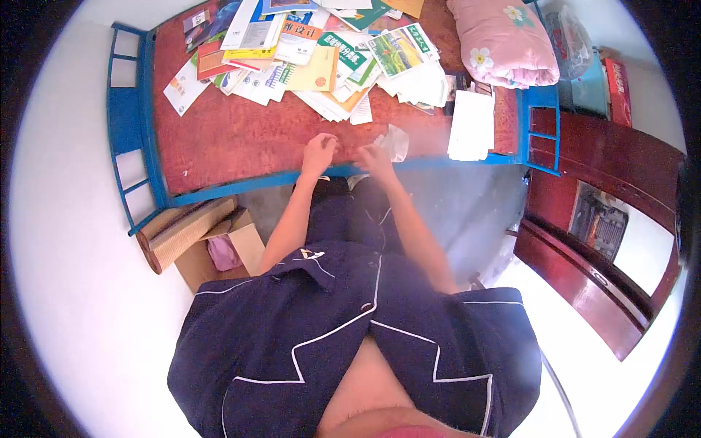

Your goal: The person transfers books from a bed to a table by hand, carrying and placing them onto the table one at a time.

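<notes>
Over the front edge of the red board, my left hand (320, 152) has its fingers curled together; anything between them is too small to make out. To its right, my right hand (376, 158) pinches a crumpled, translucent whitish wrapper (396, 143), which sticks out beyond the fingers. Beyond both hands lies a loose pile of books and papers, among them a yellow envelope (314, 71), a green-covered book (342, 52) and a booklet with a landscape picture (399, 52). A white stack of paper (471, 125) rests at the right front.
The red board (234, 150) sits in a blue metal bed frame (241, 189). A folded pink quilt (504, 44) lies at the back right. Below left are a cardboard box (247, 244) and a rolled mat (179, 237). A dark red cabinet (584, 153) stands at the right.
</notes>
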A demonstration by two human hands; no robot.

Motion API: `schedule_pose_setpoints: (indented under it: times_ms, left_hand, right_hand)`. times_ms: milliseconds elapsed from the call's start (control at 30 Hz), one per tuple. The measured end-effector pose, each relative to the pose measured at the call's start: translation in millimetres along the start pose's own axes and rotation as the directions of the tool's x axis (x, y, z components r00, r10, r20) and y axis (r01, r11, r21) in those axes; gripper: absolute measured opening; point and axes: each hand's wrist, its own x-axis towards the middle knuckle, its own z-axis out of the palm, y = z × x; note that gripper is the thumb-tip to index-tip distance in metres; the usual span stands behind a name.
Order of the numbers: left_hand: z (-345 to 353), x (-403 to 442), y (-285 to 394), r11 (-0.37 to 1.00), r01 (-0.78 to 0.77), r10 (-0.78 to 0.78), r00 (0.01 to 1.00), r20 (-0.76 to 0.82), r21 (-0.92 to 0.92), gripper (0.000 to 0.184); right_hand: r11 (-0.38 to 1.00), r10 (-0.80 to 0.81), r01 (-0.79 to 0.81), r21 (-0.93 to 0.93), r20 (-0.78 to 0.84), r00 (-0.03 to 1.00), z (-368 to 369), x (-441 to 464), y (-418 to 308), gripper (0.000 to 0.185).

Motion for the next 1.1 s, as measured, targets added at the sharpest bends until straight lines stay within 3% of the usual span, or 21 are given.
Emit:
schedule_pose_setpoints:
  times_ms: [67,133,400,467,533,600,633,667,700,733,800,933,1000,1100]
  left_hand:
    - [-3,6,0,0.999,-0.016,0.016,1.0,0.003,0.034,0.019]
    - [-3,16,-9,0.995,-0.039,0.039,0.999,-0.002,-0.088,0.019]
    - [1,47,-17,1.0,0.023,-0.023,1.0,0.015,0.001,0.019]
    - [5,56,-12,0.999,0.038,-0.038,0.999,0.0,0.016,0.019]
    - [7,59,1,0.973,0.134,-0.134,0.991,0.014,-0.188,0.02]
    - [11,75,-11,0.974,0.142,-0.142,0.99,0.01,-0.178,0.021]
    - [13,82,-13,0.974,0.142,-0.141,0.99,0.014,-0.176,0.023]
    - [14,88,-15,0.973,0.149,-0.149,0.989,0.014,-0.175,0.023]
    - [15,96,-14,0.992,0.112,-0.112,0.994,0.007,-0.061,0.025]
    - [16,103,-12,0.996,0.075,-0.075,0.997,0.004,0.053,0.028]
    - [22,121,-20,0.996,0.089,-0.089,0.996,-0.006,-0.011,0.03]
    - [31,154,-41,0.994,0.089,-0.094,0.993,-0.074,-0.058,0.033]
    - [35,169,-45,0.993,0.117,-0.118,0.991,-0.069,-0.024,0.034]
    - [38,188,-45,0.988,0.157,-0.157,0.986,-0.063,-0.015,0.033]
  right_hand:
    - [0.997,0.063,-0.063,-0.032,0.001,0.998,2,4,2,0.02]
    - [0.998,0.07,-0.07,-0.003,-0.014,0.997,7,8,7,0.02]
    - [0.99,0.092,-0.09,0.104,-0.019,0.996,15,35,2,0.021]
    - [0.998,0.03,-0.027,0.055,-0.051,0.998,14,62,18,0.023]
    - [0.999,-0.007,0.009,0.031,-0.074,0.997,13,73,7,0.023]
    - [0.958,-0.247,0.218,-0.184,-0.15,0.957,13,106,36,0.024]
    - [0.961,-0.238,0.211,-0.18,-0.149,0.96,15,104,19,0.024]
    - [0.995,-0.093,0.084,-0.06,-0.163,0.982,15,104,-1,0.023]
    - [0.997,0.054,-0.045,0.061,-0.16,0.986,15,106,-14,0.022]
    - [0.997,0.062,-0.053,0.06,-0.157,0.986,15,116,-7,0.022]
    - [0.952,0.093,-0.055,0.301,-0.114,0.989,16,147,13,0.022]
    - [0.972,0.107,-0.07,0.225,-0.156,0.982,18,184,17,0.023]
    - [0.877,0.294,-0.215,0.429,-0.127,0.947,18,198,12,0.026]
    - [0.909,0.219,-0.147,0.39,-0.147,0.965,20,225,21,0.029]
